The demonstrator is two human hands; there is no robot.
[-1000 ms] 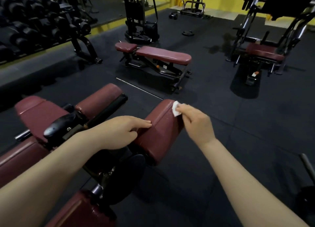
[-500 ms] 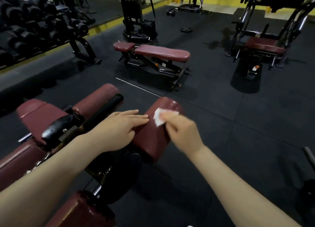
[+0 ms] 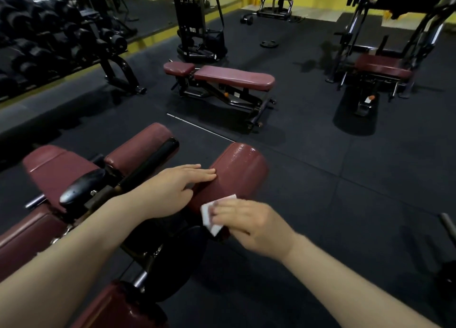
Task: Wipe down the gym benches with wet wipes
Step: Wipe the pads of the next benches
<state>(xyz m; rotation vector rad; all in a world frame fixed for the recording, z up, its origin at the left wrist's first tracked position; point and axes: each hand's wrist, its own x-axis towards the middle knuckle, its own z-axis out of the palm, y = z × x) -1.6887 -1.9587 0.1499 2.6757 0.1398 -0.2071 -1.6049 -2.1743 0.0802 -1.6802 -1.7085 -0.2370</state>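
At near end of the maroon pad (image 3: pixel 237 172): long axis runs away from the person, far end glistening. Left hand (image 3: pixel 170 189), fingers flat, steadies the pad's left edge. Right hand (image 3: pixel 249 223) is nearer the unwiped end, its grip pinching the white wipe (image 3: pixel 209 216) against the pad's near face. Judgement: next stroke runs forward along the axis.

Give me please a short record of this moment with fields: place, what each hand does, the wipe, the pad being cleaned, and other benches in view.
place: gym with a dark rubber floor
left hand: rests flat on the near side of the maroon pad, fingers straight
right hand: holds the white wipe against the pad's near end
pad surface: far part looks wet and shiny
other benches: flat maroon bench ahead; another maroon seat in a frame at far right
also seen: dumbbell rack at left
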